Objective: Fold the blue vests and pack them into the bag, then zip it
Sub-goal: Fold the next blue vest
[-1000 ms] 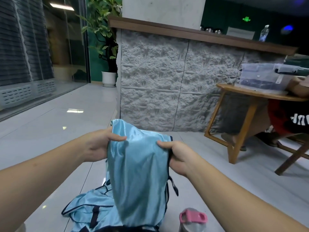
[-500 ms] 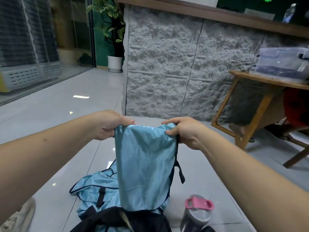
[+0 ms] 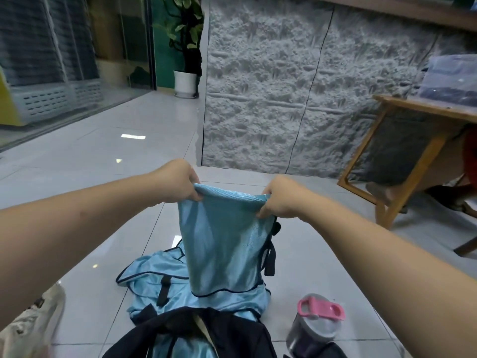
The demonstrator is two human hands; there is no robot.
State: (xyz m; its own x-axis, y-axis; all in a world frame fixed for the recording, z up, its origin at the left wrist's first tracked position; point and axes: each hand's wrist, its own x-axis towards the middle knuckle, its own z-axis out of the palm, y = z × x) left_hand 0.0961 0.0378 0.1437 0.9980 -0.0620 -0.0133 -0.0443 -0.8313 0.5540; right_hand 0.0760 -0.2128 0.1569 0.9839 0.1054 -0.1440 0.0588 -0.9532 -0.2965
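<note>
Left hand (image 3: 178, 180): pinching the folded vest (image 3: 222, 244) at one top corner.
Right hand (image 3: 281, 197): pinching the other.
Bag (image 3: 232, 332): lying open below.

text: none legible | labels: none | brands: none | numbers: none | signs: none

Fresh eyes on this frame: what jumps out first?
The folded blue vest at centre, held up by its top edge: the left hand grips one corner and the right hand the other. Below it a second blue vest lies crumpled on the tiled floor, behind the open black bag. A pink-lidded bottle stands at lower right.
</note>
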